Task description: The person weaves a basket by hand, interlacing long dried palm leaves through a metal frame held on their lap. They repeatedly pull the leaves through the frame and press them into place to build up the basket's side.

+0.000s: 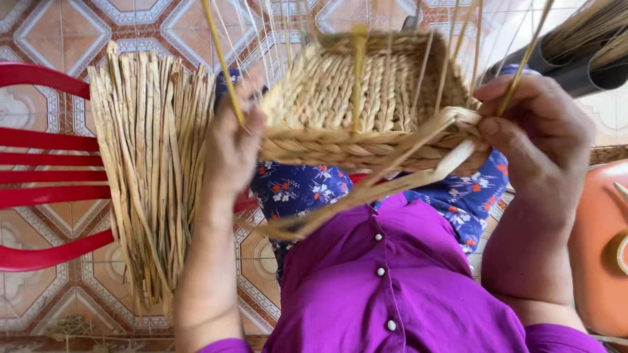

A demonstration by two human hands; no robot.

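Woven straw basket (366, 98), held over lap: walls plaited, rim braid partly closed, loose stakes still upstanding. Left hand (232, 147) pinches a yellow stake (222, 62); right hand (533, 137) grips the rim's flat strand (392, 180). Spare straw bundle (147, 163) on red chair (46, 176).

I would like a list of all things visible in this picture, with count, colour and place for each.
woven basket: one, straw colour, top centre, held between both hands
loose strand: one, pale straw, trailing from the basket rim down to the lap
bundle of dried strands: one, straw colour, left, lying over the chair
chair: one, red, left edge
orange container: one, right edge
dark tubes: two, black, top right, holding fibres
tiled floor: patterned, brown and white
left hand: grips basket's left side
right hand: grips basket's right rim
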